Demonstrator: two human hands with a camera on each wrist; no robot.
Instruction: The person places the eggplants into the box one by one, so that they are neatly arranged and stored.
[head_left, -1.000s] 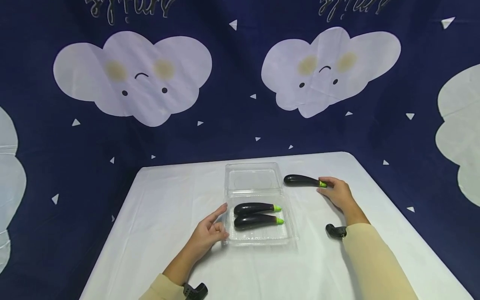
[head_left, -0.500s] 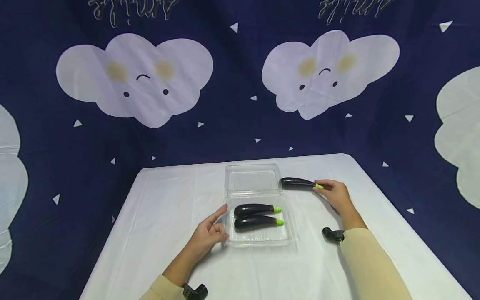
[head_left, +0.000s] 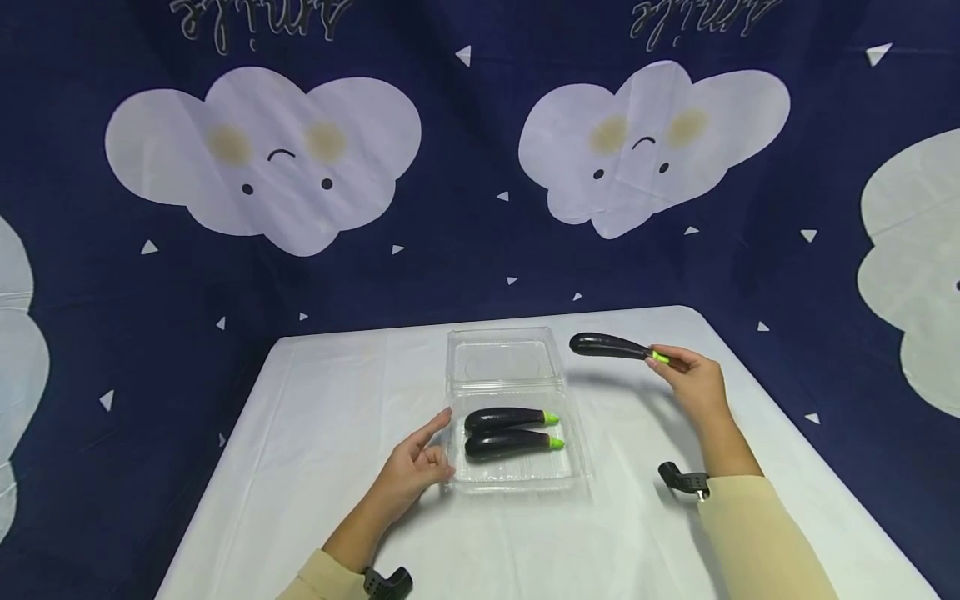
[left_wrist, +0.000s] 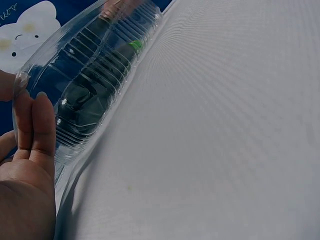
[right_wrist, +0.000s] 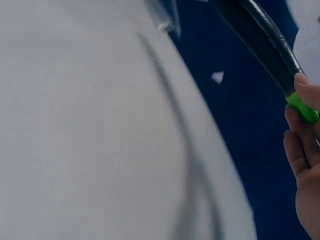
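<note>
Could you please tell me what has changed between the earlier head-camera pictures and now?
The right hand, pinching the green end of an eggplant, has lifted it off the table; it now hangs above its shadow, farther right than half a second ago. Nothing was let go. The left hand stays at the clear container, and the two eggplants inside lie as before.

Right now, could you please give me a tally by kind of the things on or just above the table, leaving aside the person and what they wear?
Eggplants: 3 (two lying in the container, one held up by the right hand)
Clear plastic container: 1 (counted together with its open lid)
Total: 4
</note>
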